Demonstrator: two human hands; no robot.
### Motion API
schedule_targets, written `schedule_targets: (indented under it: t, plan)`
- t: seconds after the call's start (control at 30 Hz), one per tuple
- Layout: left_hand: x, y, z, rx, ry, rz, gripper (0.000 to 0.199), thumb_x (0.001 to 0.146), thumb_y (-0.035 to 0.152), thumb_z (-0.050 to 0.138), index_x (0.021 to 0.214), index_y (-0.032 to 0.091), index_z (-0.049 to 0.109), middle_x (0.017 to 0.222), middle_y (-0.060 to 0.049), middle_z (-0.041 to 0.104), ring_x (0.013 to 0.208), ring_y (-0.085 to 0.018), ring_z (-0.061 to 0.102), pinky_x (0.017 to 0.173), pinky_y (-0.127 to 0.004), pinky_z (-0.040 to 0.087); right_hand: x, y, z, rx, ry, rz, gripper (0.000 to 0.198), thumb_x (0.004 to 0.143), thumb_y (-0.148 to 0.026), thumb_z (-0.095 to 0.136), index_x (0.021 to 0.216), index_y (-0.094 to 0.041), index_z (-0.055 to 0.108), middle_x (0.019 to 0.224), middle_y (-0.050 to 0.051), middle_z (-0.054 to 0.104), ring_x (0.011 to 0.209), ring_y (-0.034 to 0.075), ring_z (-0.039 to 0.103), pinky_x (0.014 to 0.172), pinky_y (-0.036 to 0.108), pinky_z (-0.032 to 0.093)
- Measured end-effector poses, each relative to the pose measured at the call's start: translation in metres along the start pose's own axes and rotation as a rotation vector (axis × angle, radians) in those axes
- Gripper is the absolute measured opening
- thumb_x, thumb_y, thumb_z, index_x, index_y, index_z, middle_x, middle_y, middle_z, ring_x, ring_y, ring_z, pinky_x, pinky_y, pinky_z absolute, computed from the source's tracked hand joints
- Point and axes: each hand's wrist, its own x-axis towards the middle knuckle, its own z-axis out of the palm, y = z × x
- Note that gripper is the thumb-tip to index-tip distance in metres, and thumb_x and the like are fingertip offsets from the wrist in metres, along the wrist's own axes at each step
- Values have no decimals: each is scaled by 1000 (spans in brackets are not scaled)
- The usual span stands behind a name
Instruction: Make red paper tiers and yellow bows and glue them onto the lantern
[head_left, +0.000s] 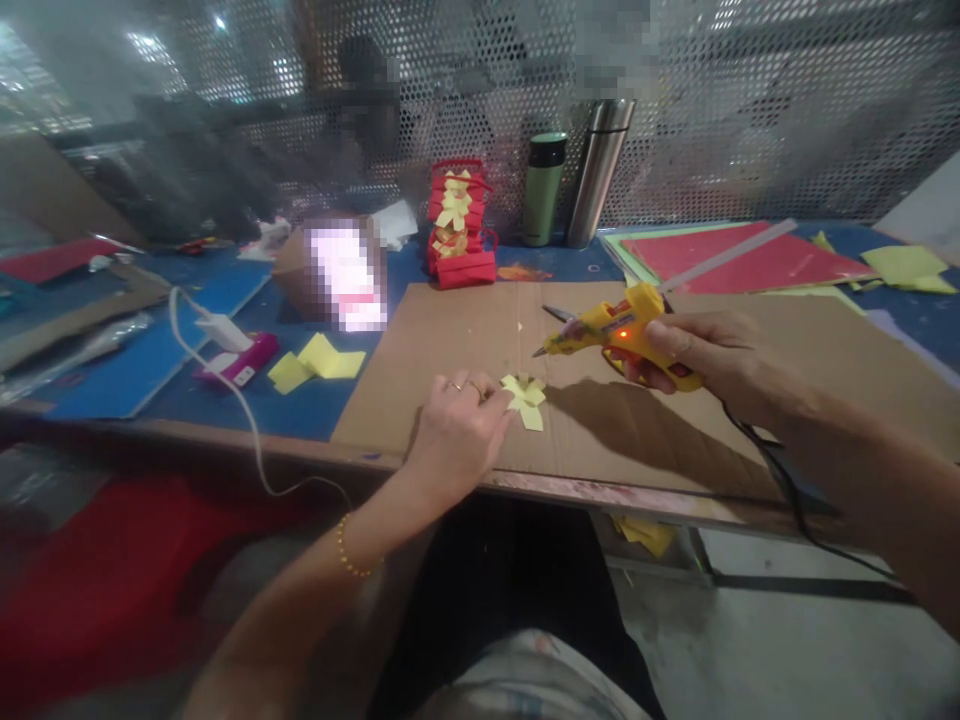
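My right hand (675,350) is wrapped round a yellow hot glue gun (634,325) whose small light glows orange-red. Its nozzle points left, above the cardboard sheet (465,320), and a black cord trails from its handle. On the cardboard lies a pale yellow paper flower (526,397) with several petals. The fingers of my left hand (465,425) are closed at the flower's left edge, pinching a petal. A dark pointed metal tip (556,313), perhaps of scissors, shows behind the gun, which hides the rest of it.
Red paper pieces with yellow flowers (457,225) stand at the back, beside a green bottle (544,190) and a steel flask (598,175). Red sheets (735,255) lie back right. Yellow paper pieces (319,360), a lit phone (345,275) and a purple power strip (238,360) are left.
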Motion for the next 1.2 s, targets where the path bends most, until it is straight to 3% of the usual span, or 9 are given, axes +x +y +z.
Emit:
schedule_targets:
  t: [0.17, 0.47, 0.8, 1.2]
  plan:
    - [10, -11, 1, -47, -19, 10, 29, 102, 10, 49, 113, 17, 74, 115, -11, 74, 104, -26, 63, 87, -41, 38, -7, -3, 10, -36, -10, 26, 68, 91, -82, 55, 77, -18, 72, 65, 4, 61, 60, 17, 52, 59, 32, 38]
    - [5, -15, 7, -299, -41, -55, 29, 107, 16, 48, 122, 20, 72, 118, -6, 78, 102, -22, 64, 85, -38, 40, -18, -4, 20, -329, 3, -44, 74, 93, -86, 43, 72, -22, 72, 70, 6, 64, 65, 22, 56, 61, 34, 43]
    - [4, -15, 7, -305, -48, -1, 25, 106, 16, 52, 112, 18, 76, 112, -5, 78, 97, -22, 62, 82, -38, 36, -17, 8, 20, -342, -18, -135, 66, 99, -77, 43, 70, -25, 69, 62, 2, 62, 56, 20, 53, 54, 31, 39]
    - [4, -15, 6, -307, -66, 9, 26, 104, 13, 53, 114, 18, 76, 113, -6, 78, 99, -22, 62, 86, -39, 41, -16, 4, 24, -320, -42, -106, 57, 100, -66, 48, 68, -23, 68, 64, 3, 63, 58, 20, 55, 54, 31, 37]
